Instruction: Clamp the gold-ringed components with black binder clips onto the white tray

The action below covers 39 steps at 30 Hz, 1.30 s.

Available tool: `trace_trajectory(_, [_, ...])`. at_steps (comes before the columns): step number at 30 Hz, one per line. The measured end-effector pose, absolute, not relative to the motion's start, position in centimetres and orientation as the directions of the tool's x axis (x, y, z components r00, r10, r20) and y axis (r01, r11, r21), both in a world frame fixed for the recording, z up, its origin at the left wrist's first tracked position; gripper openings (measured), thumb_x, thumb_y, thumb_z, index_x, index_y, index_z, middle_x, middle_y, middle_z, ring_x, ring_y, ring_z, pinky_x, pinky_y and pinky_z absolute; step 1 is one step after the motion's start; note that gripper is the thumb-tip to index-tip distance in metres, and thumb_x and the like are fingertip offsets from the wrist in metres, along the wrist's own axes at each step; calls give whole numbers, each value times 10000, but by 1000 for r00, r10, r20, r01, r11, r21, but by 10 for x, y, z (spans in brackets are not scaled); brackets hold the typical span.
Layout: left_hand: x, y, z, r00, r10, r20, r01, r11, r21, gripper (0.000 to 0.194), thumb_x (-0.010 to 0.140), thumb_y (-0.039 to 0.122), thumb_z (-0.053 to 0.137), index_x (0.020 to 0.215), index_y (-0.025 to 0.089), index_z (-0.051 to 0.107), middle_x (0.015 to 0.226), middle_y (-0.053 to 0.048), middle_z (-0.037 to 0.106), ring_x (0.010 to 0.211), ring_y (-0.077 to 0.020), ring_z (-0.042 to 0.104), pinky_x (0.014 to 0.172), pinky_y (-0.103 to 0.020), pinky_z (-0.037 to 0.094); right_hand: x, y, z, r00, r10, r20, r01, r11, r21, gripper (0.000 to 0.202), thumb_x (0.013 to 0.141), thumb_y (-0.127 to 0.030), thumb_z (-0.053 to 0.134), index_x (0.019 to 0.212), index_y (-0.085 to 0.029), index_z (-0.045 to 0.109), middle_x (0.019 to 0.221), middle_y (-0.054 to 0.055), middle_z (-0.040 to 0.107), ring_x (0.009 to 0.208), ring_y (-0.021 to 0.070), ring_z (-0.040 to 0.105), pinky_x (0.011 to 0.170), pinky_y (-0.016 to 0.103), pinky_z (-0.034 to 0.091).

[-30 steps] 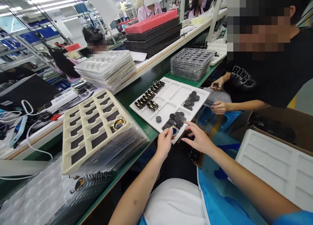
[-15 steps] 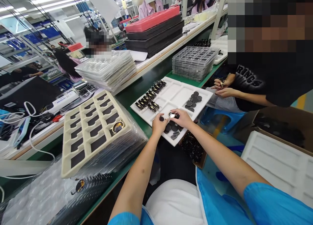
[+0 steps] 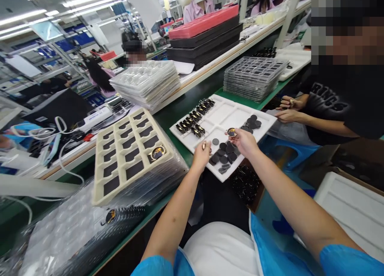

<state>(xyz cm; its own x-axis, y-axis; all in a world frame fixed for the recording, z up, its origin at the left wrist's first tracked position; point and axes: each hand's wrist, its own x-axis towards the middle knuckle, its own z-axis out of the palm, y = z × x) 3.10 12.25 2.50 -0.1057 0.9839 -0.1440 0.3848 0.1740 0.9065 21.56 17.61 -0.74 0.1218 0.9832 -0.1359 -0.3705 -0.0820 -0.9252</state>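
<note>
My right hand point(image 3: 246, 142) pinches a round watch head point(image 3: 231, 132) with a gold rim and a dark dial bearing gold marks, dial side up. It is held over the white compartment tray point(image 3: 216, 130). My left hand point(image 3: 201, 154) is closed by the tray's near left edge; a small brownish-gold bit shows at its fingertips, too small to name. Between the hands a dark grey disc point(image 3: 215, 141) lies in the tray. Several black discs point(image 3: 229, 148) are heaped in the near compartment, and more black discs point(image 3: 253, 122) lie at the right. Black-and-gold pieces with wire ends point(image 3: 196, 115) fill the left compartments.
To the left, a cream tray point(image 3: 121, 148) tops a stack, with one gold watch point(image 3: 157, 152) in a corner slot. Clear trays point(image 3: 255, 78) are stacked behind. A box of black parts point(image 3: 246, 184) stands below the tray. A co-worker's hands point(image 3: 289, 108) are at the right.
My hands have moved apart. The watch head has gone right with my right hand, turning from its shiny silvery side to its dial. A lone grey disc now shows between the hands.
</note>
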Motion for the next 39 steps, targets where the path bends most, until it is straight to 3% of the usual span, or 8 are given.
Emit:
trace_trajectory(7, [-26,8,136,92,980,-179,3,179,984,580,875,437,729,1366,180,556,822,-40,704,765,-223,761,674,-331,636,168,176,71,-63,987,146,-255,125,-959,291,793,-347,827,1000,-170,724,779,31,703,594,141,622,554,286,534])
trace_trajectory(10, [-78,-17,183,-229,971,67,294,3,956,387,857,415,733,1175,217,636,858,-40,716,701,-204,730,440,-221,508,119,171,115,-181,907,379,-156,354,-922,184,841,-315,767,924,-152,751,779,34,721,701,181,673,658,316,552])
trace_trajectory(14, [-137,-10,206,-332,864,378,713,-33,701,182,848,383,723,922,217,727,843,-33,743,728,-184,687,599,-272,541,44,167,152,-313,808,500,-37,516,-856,72,863,-179,685,847,-142,744,721,7,695,684,174,651,733,339,542])
trace_trajectory(19, [-164,7,197,-108,931,349,880,-74,469,188,885,374,653,890,250,795,919,-47,751,861,-226,679,781,-351,549,-8,164,158,-426,770,475,198,591,-782,20,813,-168,741,801,-159,754,856,43,670,871,231,663,908,403,529])
trace_trajectory(24, [-164,-5,203,-101,911,401,911,-77,405,356,871,378,717,1208,264,717,1172,-62,691,1030,-237,647,829,-349,539,33,200,154,-307,827,471,253,548,-797,198,885,-299,656,966,-159,772,964,61,715,878,201,664,874,335,541])
trace_trajectory(31, [-133,-63,168,-110,771,627,759,-343,554,269,887,156,717,1130,269,686,1065,-31,663,960,-174,626,811,-296,523,95,262,87,-198,980,-27,774,140,-617,281,928,-320,630,1037,-93,755,1070,183,737,1034,320,676,911,397,518])
trace_trajectory(36, [-97,-80,118,85,879,469,602,-421,678,233,888,97,690,1065,250,685,979,-22,677,879,-142,654,777,-255,542,70,251,33,-167,981,-100,845,90,-528,342,856,-317,721,1109,-86,737,1318,267,626,1252,420,562,1032,487,436])
trace_trajectory(39, [-84,-80,97,73,929,364,546,-343,765,170,899,157,691,1045,240,710,931,-28,687,823,-141,645,733,-248,525,62,249,30,-135,985,-112,842,55,-536,285,862,-246,668,1073,-67,732,1231,278,665,1183,406,606,969,466,460])
